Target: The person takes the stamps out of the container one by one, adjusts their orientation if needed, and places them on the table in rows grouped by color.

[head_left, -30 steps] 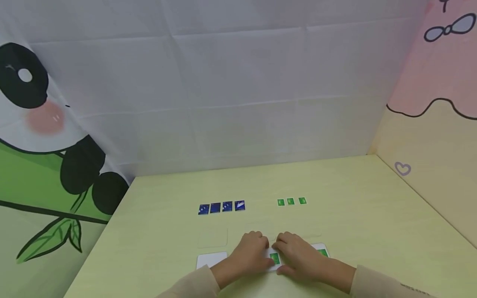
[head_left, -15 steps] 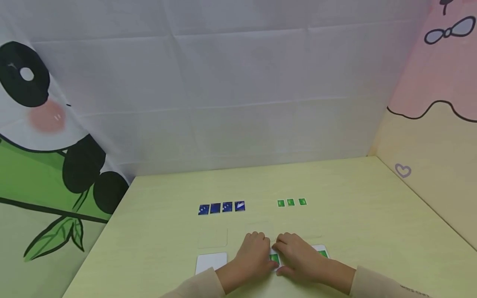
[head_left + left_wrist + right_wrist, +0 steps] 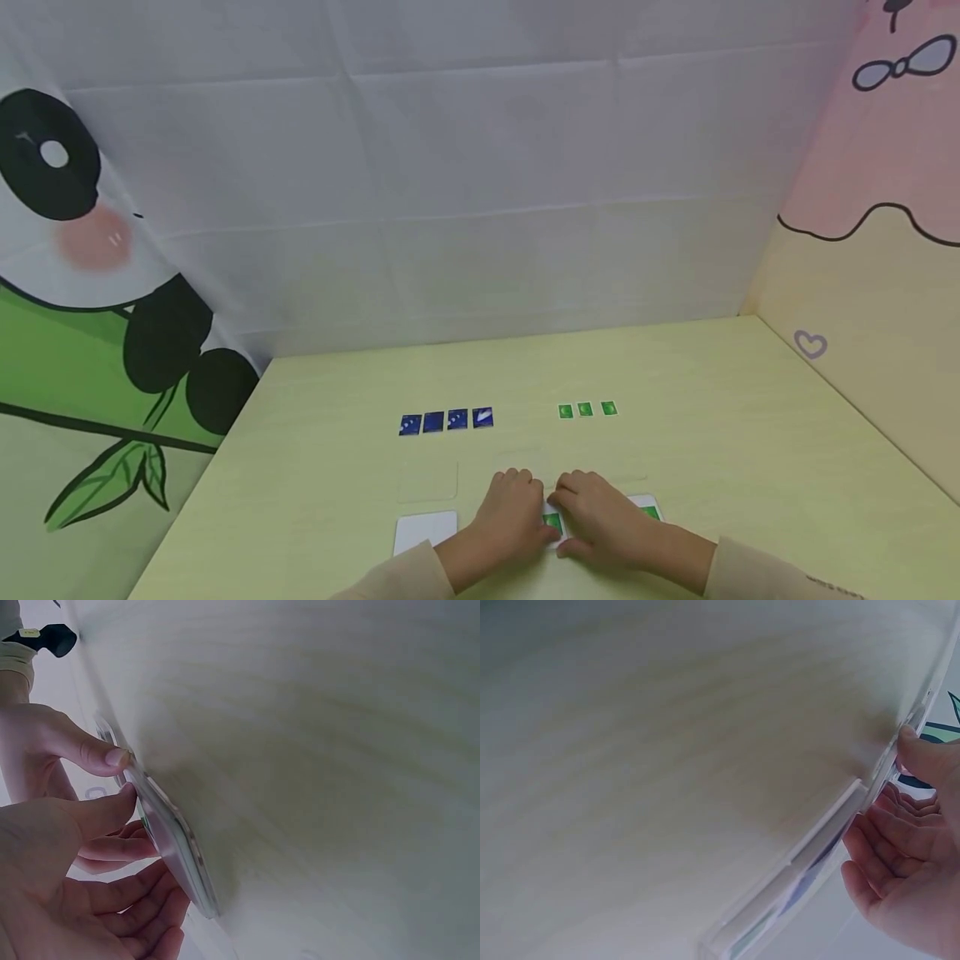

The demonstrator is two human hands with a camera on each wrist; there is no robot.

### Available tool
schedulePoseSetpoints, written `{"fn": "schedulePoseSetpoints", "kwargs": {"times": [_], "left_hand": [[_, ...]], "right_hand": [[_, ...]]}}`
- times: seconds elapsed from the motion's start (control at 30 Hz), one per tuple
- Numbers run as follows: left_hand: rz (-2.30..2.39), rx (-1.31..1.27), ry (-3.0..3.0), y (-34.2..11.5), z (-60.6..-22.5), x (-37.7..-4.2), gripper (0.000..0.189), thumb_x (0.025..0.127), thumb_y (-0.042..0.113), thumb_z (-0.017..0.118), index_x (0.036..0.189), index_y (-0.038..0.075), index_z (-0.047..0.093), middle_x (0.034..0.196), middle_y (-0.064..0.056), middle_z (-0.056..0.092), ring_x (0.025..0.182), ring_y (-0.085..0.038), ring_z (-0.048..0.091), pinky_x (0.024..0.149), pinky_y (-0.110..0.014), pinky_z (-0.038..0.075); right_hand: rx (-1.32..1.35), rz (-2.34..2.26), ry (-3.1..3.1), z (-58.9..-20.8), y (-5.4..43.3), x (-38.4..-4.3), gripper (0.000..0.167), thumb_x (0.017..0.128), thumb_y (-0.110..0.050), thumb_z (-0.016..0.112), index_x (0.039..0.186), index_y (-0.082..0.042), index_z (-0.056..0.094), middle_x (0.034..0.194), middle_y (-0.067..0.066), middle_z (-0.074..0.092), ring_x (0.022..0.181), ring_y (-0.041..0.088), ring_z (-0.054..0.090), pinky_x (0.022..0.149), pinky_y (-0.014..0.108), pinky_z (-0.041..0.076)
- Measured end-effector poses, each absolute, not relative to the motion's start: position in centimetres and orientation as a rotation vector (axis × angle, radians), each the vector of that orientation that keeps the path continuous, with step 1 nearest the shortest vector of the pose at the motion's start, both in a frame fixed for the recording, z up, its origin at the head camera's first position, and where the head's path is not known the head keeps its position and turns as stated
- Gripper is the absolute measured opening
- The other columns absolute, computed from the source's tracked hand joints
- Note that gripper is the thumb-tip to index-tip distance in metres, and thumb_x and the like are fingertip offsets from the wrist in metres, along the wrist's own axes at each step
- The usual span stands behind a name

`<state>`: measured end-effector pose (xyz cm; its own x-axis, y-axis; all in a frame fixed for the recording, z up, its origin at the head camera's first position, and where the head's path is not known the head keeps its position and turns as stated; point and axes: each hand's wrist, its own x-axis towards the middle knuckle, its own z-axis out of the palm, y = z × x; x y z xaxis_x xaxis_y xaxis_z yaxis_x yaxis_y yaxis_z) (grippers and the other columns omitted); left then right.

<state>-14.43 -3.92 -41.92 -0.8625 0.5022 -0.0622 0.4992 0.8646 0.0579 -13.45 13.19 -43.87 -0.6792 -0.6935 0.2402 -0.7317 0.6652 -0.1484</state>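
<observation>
Both hands are at a thin, flat case with a white tray, low at the table's near side. A small green picture card shows in it between the hands. The left hand holds the case's left part, its thumb at the near edge and its fingers bent over the top. From the other side the right hand grips it in the same way, thumb close to the left thumb. Edge-on in the left wrist view, the case lies close over the table. The hands hide most of its face.
Left of the hands lies a plain white square tray; another tray with a green card is partly behind the right hand. Faint clear squares, one a clear plate, lie behind. Farther back are several blue cards and three green cards.
My left hand has shifted slightly right and covers more of the green card; more of the left white tray shows. The right hand stays almost still. The cards behind have not moved.
</observation>
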Motion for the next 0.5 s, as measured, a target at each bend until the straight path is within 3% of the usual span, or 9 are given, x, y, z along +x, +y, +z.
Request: {"fn": "schedulePoseSetpoints", "kwargs": {"times": [0.5], "left_hand": [[0.203,0.745,2.965,-3.82,-42.06,-14.78,0.035,0.073,0.041,0.080,0.077,0.010,0.064,0.071,0.003,0.051,0.069,-0.012,0.042,0.069,-0.027,0.037]], "right_hand": [[1.155,0.347,-2.764,-43.67,13.10,-13.55,0.046,0.077,-0.042,0.076,0.106,-0.007,0.066,0.100,-0.003,0.061,0.089,0.009,0.053,0.083,0.028,0.048]]}}
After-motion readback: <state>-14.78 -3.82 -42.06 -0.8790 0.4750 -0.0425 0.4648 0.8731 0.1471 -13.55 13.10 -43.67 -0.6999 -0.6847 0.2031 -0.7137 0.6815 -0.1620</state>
